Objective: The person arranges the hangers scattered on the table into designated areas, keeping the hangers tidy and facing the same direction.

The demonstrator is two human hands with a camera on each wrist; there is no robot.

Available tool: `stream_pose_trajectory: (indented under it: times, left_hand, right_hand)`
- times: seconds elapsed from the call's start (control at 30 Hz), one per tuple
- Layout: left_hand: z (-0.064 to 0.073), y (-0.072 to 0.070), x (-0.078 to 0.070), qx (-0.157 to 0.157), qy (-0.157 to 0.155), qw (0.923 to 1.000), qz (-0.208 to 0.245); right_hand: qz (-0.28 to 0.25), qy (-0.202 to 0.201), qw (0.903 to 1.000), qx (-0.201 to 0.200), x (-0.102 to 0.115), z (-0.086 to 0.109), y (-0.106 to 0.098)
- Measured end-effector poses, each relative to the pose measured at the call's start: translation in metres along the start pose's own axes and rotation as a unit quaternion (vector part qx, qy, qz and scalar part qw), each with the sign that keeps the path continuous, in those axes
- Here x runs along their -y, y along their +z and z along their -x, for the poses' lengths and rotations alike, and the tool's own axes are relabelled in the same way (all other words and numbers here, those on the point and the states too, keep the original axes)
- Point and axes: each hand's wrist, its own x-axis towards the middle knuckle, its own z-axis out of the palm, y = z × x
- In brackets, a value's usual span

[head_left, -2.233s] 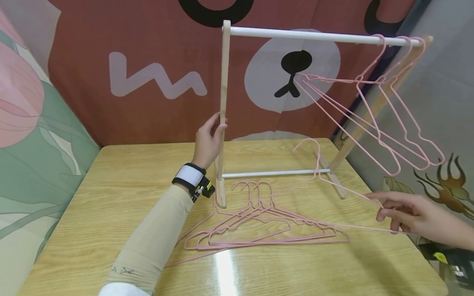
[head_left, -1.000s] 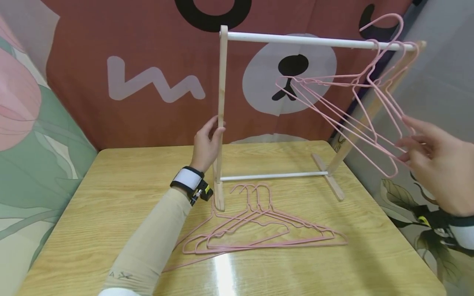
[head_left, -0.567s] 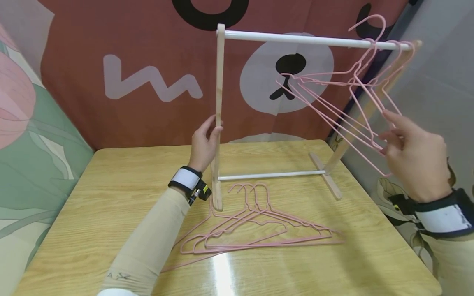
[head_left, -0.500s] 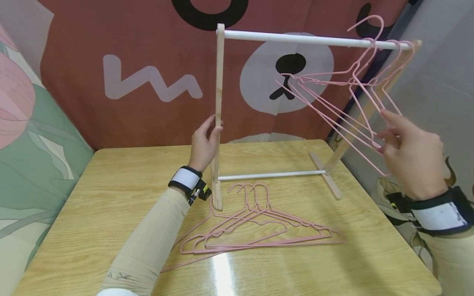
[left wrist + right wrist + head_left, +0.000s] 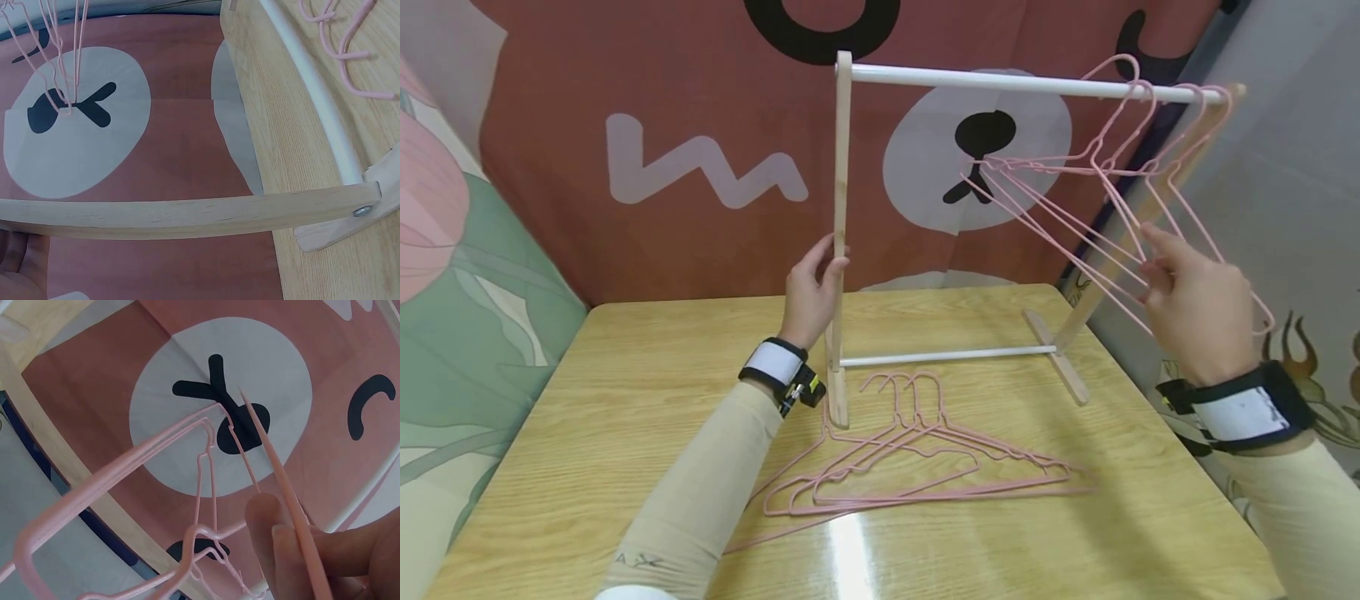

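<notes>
A small clothes rack with a white top rail (image 5: 970, 80) stands on the table. My left hand (image 5: 810, 302) grips its left wooden upright (image 5: 841, 167) about halfway up. On the right, my right hand (image 5: 1201, 310) pinches the side of a pink wire hanger (image 5: 282, 481) between thumb and fingers. That hanger's hook reaches over the right part of the rail, its open end behind it. Right beside it, several more pink hangers (image 5: 1228, 102) hang from the rail. In front of the rack, several pink hangers (image 5: 925, 500) lie overlapping on the wooden table.
A thin white lower bar (image 5: 947, 357) joins the rack's wooden feet (image 5: 1067, 375). Close behind the table (image 5: 655, 400) hangs a reddish-brown printed cloth (image 5: 700, 75). A grey wall covering (image 5: 1300, 167) rises along the right side.
My right hand has lifted the hanger from low on the right up to the rail, moved it leftward and lowered its hook over the rail. The left hand stays on the upright.
</notes>
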Motion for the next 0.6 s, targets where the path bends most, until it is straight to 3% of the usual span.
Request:
stream_pose_trajectory:
  times: [0.23,0.6]
  left_hand:
    - [0.0013,0.0008,-0.0011,-0.004,0.001,0.9999,-0.010]
    - [0.0019,0.0010,-0.0015,-0.005,-0.001,1.0000,-0.008]
  right_hand:
    - [-0.010,-0.034,0.9993,-0.016,0.0008,0.0022,0.0060]
    - [0.001,-0.042,0.9990,0.017,0.0028,0.0085,0.0099]
